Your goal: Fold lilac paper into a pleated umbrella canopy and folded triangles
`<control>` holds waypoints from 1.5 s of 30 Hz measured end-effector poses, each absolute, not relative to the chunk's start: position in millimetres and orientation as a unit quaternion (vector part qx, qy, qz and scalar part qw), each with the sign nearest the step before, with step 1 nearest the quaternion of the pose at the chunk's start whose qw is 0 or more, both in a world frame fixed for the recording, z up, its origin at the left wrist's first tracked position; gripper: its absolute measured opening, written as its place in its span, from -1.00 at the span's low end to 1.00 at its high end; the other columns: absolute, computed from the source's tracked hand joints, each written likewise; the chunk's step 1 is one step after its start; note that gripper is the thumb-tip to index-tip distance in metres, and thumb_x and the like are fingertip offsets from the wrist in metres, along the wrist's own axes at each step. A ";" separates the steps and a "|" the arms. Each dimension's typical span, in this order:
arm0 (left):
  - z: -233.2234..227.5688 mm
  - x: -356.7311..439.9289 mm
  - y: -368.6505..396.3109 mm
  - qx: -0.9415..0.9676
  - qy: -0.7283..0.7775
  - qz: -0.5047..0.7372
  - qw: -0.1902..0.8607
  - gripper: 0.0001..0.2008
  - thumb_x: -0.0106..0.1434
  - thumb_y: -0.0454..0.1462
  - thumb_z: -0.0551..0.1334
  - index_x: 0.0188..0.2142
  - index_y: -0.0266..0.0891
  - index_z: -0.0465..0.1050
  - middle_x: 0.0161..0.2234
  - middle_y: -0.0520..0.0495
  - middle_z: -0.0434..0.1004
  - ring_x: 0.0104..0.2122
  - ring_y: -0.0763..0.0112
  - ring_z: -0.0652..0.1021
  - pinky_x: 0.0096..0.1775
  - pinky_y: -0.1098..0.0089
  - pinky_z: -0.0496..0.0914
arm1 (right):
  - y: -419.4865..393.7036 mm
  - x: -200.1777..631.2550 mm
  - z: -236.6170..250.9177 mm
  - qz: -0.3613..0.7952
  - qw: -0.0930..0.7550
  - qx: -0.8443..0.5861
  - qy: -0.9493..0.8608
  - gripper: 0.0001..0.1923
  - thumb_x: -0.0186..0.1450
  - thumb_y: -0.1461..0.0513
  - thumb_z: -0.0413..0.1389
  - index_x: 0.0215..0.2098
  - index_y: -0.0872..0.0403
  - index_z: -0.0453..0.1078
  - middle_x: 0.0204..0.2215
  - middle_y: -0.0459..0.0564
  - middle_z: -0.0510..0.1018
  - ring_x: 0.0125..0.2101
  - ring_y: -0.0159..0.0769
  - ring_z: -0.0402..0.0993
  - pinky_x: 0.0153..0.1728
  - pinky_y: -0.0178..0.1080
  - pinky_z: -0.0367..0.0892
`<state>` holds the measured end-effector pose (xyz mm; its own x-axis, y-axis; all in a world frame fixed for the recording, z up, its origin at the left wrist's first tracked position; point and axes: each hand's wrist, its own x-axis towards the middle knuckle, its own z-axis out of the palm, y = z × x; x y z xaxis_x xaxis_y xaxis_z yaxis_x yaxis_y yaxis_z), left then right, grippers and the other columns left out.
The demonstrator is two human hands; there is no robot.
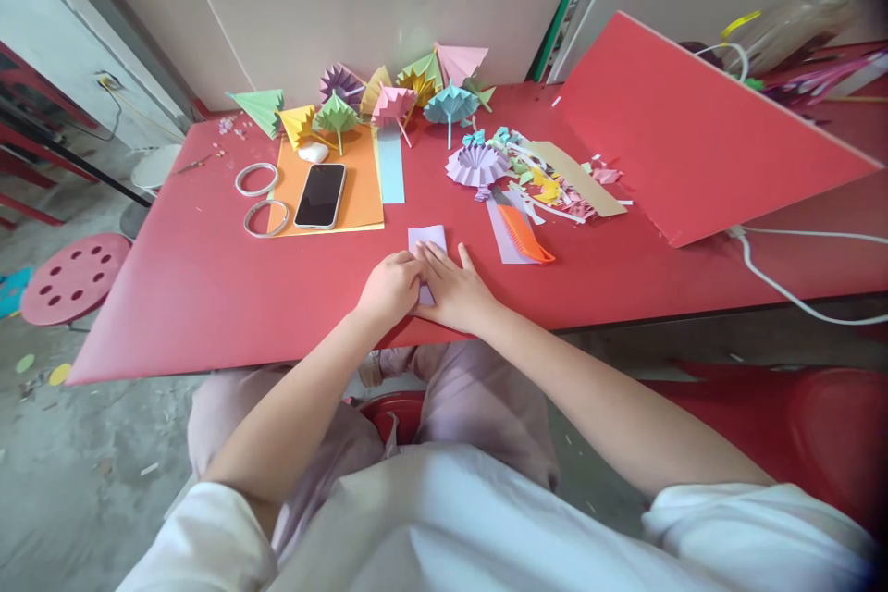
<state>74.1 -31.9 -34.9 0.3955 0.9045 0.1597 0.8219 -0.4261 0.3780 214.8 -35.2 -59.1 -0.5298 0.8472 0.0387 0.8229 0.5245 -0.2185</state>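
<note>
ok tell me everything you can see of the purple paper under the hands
The purple paper is a small, pale piece with a straight far edge, lying on the red table near the side closest to the person. The left hand and right hand rest on it, hiding its middle; whether it is folded I cannot tell.

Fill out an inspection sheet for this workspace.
Surface: red table, bearing paper and loose items.
Job's things: lilac paper, partly covered.
Clutter: paper umbrellas at the back, paper scraps, phone, orange tool.
Grips: left grip curled on the lilac paper; right grip spread across it.
Cables: white cable at right, near the red board.
Surroundings: pink stool at left; bits on the floor.
</note>
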 end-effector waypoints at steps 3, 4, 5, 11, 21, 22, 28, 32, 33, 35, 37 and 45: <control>-40.7 80.0 -25.7 0.815 0.539 0.180 0.112 -0.73 0.12 -0.51 0.01 -0.51 -0.26 0.43 -0.42 -0.08 0.47 -0.38 0.36 0.47 -0.32 0.41 0.39 | -36.2 214.2 -58.8 0.087 0.071 -0.488 -0.865 -0.13 0.22 -0.13 -0.11 0.29 0.26 -0.15 0.26 0.22 0.00 0.25 -0.02 -0.10 0.17 0.26 -0.27; -42.2 80.6 -24.9 0.812 0.544 0.182 0.110 -0.73 0.12 -0.51 0.01 -0.52 -0.26 0.42 -0.43 -0.08 0.47 -0.38 0.36 0.47 -0.31 0.41 0.38 | -36.3 214.1 -58.9 0.086 0.071 -0.489 -0.865 -0.12 0.21 -0.13 -0.10 0.29 0.27 -0.15 0.26 0.23 0.00 0.25 -0.01 -0.10 0.18 0.25 -0.27; -43.5 80.8 -24.4 0.809 0.548 0.184 0.108 -0.73 0.13 -0.50 0.01 -0.53 -0.26 0.41 -0.44 -0.07 0.47 -0.38 0.36 0.47 -0.31 0.41 0.37 | -36.4 214.1 -58.9 0.086 0.070 -0.490 -0.865 -0.11 0.21 -0.13 -0.09 0.29 0.29 -0.14 0.26 0.25 -0.01 0.25 -0.01 -0.10 0.18 0.25 -0.27; -47.5 81.1 -25.2 0.804 0.555 0.187 0.097 -0.74 0.16 -0.47 0.01 -0.54 -0.24 0.38 -0.46 -0.06 0.45 -0.40 0.37 0.44 -0.34 0.42 0.33 | -36.4 214.5 -57.9 0.096 0.062 -0.493 -0.863 -0.10 0.20 -0.11 -0.05 0.28 0.31 -0.15 0.26 0.28 -0.03 0.25 0.00 -0.10 0.18 0.24 -0.31; -48.9 82.8 -24.3 0.804 0.556 0.188 0.088 -0.74 0.17 -0.45 0.02 -0.55 -0.24 0.38 -0.46 -0.07 0.44 -0.41 0.36 0.44 -0.38 0.41 0.30 | -33.0 218.7 -60.4 0.108 0.057 -0.478 -0.870 -0.22 0.29 -0.03 -0.18 0.30 0.29 -0.23 0.28 0.26 -0.09 0.27 -0.05 -0.18 0.17 0.27 -0.28; -49.3 82.4 -23.9 0.805 0.555 0.189 0.089 -0.74 0.16 -0.45 0.02 -0.56 -0.24 0.38 -0.47 -0.06 0.44 -0.42 0.36 0.44 -0.39 0.41 0.30 | -32.5 219.1 -59.9 0.112 0.056 -0.477 -0.870 -0.24 0.30 -0.02 -0.19 0.30 0.29 -0.23 0.28 0.26 -0.09 0.27 -0.06 -0.18 0.17 0.27 -0.29; -50.8 81.5 -23.1 0.810 0.547 0.193 0.087 -0.74 0.13 -0.46 0.01 -0.56 -0.24 0.40 -0.42 -0.06 0.47 -0.39 0.36 0.45 -0.38 0.41 0.31 | -34.8 225.0 -56.3 0.136 0.065 -0.471 -0.869 -0.38 0.35 0.06 -0.20 0.28 0.21 -0.10 0.27 0.20 -0.02 0.27 -0.13 -0.16 0.19 0.21 -0.25; -51.2 82.1 -24.1 0.811 0.546 0.194 0.080 -0.74 0.15 -0.45 0.02 -0.55 -0.25 0.41 -0.42 -0.07 0.48 -0.39 0.35 0.45 -0.38 0.40 0.31 | -52.0 228.1 -58.0 0.099 0.098 -0.487 -0.862 -0.48 0.37 0.13 -0.21 0.24 0.16 0.02 0.23 0.19 0.10 0.24 -0.12 -0.01 0.17 0.25 -0.19; -51.3 82.3 -24.2 0.812 0.546 0.193 0.077 -0.74 0.15 -0.45 0.02 -0.55 -0.25 0.41 -0.42 -0.08 0.48 -0.39 0.34 0.45 -0.37 0.40 0.31 | -57.8 227.9 -58.4 0.087 0.104 -0.491 -0.861 -0.50 0.37 0.16 -0.21 0.23 0.17 0.05 0.22 0.21 0.13 0.22 -0.11 0.03 0.15 0.27 -0.17; -51.3 82.7 -24.6 0.813 0.545 0.192 0.071 -0.74 0.16 -0.44 0.02 -0.53 -0.26 0.41 -0.41 -0.09 0.47 -0.38 0.33 0.45 -0.36 0.39 0.31 | -69.7 226.3 -58.6 0.067 0.107 -0.497 -0.859 -0.52 0.37 0.20 -0.20 0.21 0.22 0.09 0.19 0.25 0.18 0.20 -0.07 0.09 0.13 0.28 -0.12; -51.1 83.2 -25.0 0.816 0.541 0.192 0.065 -0.76 0.17 -0.43 0.03 -0.51 -0.25 0.42 -0.40 -0.09 0.47 -0.38 0.33 0.45 -0.36 0.38 0.31 | -80.3 223.7 -57.9 0.046 0.115 -0.506 -0.854 -0.54 0.36 0.22 -0.19 0.17 0.25 0.15 0.15 0.27 0.25 0.17 -0.05 0.15 0.12 0.29 -0.07; -51.8 85.2 -29.0 0.826 0.525 0.201 0.038 -0.82 0.19 -0.36 0.09 -0.41 -0.22 0.47 -0.39 -0.06 0.46 -0.37 0.34 0.42 -0.36 0.38 0.30 | -107.4 211.0 -59.1 -0.034 0.167 -0.469 -0.866 -0.65 0.29 0.37 -0.11 -0.04 0.28 0.40 -0.02 0.25 0.46 0.02 -0.06 0.34 0.08 0.02 0.22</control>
<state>85.2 -29.0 -51.8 0.3690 0.8826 0.2914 0.8518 -0.4466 0.2739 211.0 -107.4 -59.1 -0.5040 0.8013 0.3223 0.8243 0.5577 -0.0978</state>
